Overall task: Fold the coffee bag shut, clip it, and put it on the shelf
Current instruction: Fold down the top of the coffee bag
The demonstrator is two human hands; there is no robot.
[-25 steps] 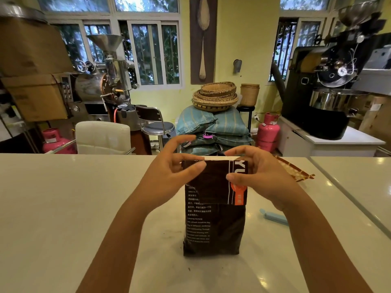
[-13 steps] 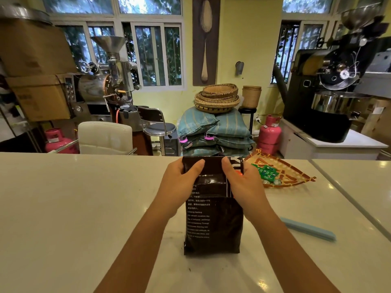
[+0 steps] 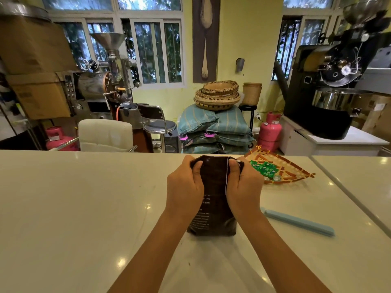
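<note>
A dark brown coffee bag with white print stands upright on the white counter. Its top is rolled down toward me. My left hand grips the left side of the folded top, thumb on the front. My right hand grips the right side the same way. A long light blue bag clip lies flat on the counter to the right of the bag, untouched. No shelf is identifiable in view.
A woven tray holding green packets sits at the counter's far edge, right of the bag. A seam separates a second counter section on the right. Beyond the counter stand coffee roasters, a white chair, stacked sacks and pink gas cylinders.
Both hands have pressed the bag's top down and rolled it over, so the bag stands shorter. My hands moved from pinching the top edge to gripping its folded sides.
</note>
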